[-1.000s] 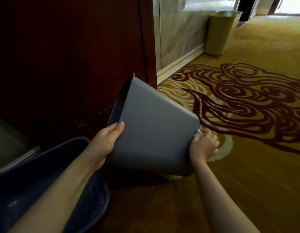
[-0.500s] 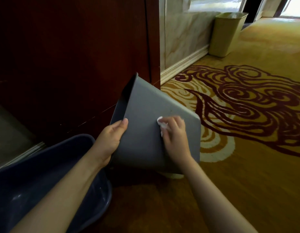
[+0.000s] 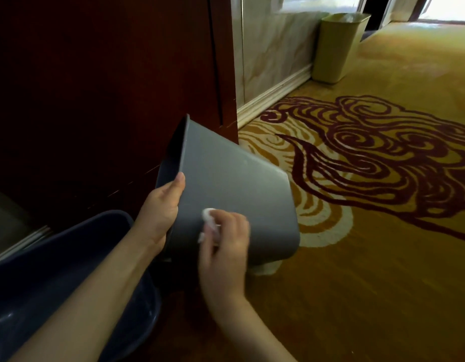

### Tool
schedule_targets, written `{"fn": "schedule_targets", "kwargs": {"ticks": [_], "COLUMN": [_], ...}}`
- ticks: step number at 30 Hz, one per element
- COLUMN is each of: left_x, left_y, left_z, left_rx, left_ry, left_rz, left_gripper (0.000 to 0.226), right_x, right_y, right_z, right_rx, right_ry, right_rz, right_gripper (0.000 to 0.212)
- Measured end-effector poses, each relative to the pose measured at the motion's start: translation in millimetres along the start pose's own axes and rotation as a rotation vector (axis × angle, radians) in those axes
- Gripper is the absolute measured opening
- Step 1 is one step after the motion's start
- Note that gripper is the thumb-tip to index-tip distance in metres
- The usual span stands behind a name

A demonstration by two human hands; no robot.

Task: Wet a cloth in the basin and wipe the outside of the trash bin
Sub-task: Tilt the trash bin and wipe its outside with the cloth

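A grey trash bin (image 3: 239, 184) is tipped on its side above the carpet, its open mouth turned left toward the dark wood panel. My left hand (image 3: 160, 210) grips its rim, thumb on the outside wall. My right hand (image 3: 223, 241) holds a small white cloth (image 3: 209, 218) and presses it against the bin's near side wall, close to the left hand. Most of the cloth is hidden under my fingers. A dark blue basin (image 3: 69, 257) sits on the floor at the lower left, partly under my left forearm.
A dark red wood panel (image 3: 108, 87) stands right behind the bin. A beige bin (image 3: 335, 45) stands by the marble wall (image 3: 273, 53) at the back. Yellow carpet with a dark red swirl pattern (image 3: 382, 152) spreads to the right.
My right hand with the cloth has slid from the bin's bottom edge on the right across its side wall toward the rim, ending near my left hand. The bin stays tipped in my left hand.
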State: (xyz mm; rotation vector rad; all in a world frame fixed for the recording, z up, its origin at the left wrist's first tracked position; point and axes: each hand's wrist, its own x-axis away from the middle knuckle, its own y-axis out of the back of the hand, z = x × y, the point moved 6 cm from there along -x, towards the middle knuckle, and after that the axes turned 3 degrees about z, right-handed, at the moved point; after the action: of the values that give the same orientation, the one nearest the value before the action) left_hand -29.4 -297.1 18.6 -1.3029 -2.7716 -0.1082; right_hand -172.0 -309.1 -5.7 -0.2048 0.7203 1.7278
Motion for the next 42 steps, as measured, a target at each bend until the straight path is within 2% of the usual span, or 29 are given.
{"fn": "schedule_targets", "kwargs": {"ticks": [3,7,13,18,20,23,28,31,35,38,42], "left_x": [2,1,-1,2,1,1,5,10,17,17,13], "left_y": [1,1,2,2,6,11,8,6,6,9,11], "left_z": [-1,2,4,-1,-3,-5,1,5,6,9,11], "left_rx": [-0.056,-0.043,-0.053,-0.01,-0.001,-0.011,-0.153,-0.164,-0.17,-0.171,-0.141], "left_ry": [-0.014,-0.021,-0.023,-0.034,-0.04,-0.068,-0.133,-0.149,-0.142,-0.131,-0.113], "left_rz": [-0.054,-0.048,0.019,0.002,-0.003,-0.003,0.111,0.168,0.233,0.252,0.249], "left_gripper": [0.035,0.035,0.032,0.03,0.03,0.03,0.029,0.031,0.03,0.033,0.05], "right_x": [-2,-4,-11,-22,-30,-52,-79,-86,-98,-97,-85], "right_y": [-17,-10,42,70,78,74,25,-2,-8,4,31], "right_z": [19,-21,-143,-198,-190,-138,-25,10,-9,-61,-136], "right_rx": [0.057,0.149,0.174,0.068,0.036,-0.016,-0.076,-0.057,0.045,0.13,0.119], "right_ry": [0.12,0.074,-0.455,-0.797,-0.785,-0.563,-0.119,0.04,-0.002,-0.224,-0.52], "right_rz": [0.021,-0.071,-0.271,-0.236,-0.28,-0.315,-0.169,-0.125,-0.163,-0.211,-0.28], "right_gripper": [0.018,0.018,0.017,0.019,0.019,0.017,0.019,0.017,0.017,0.021,0.017]}}
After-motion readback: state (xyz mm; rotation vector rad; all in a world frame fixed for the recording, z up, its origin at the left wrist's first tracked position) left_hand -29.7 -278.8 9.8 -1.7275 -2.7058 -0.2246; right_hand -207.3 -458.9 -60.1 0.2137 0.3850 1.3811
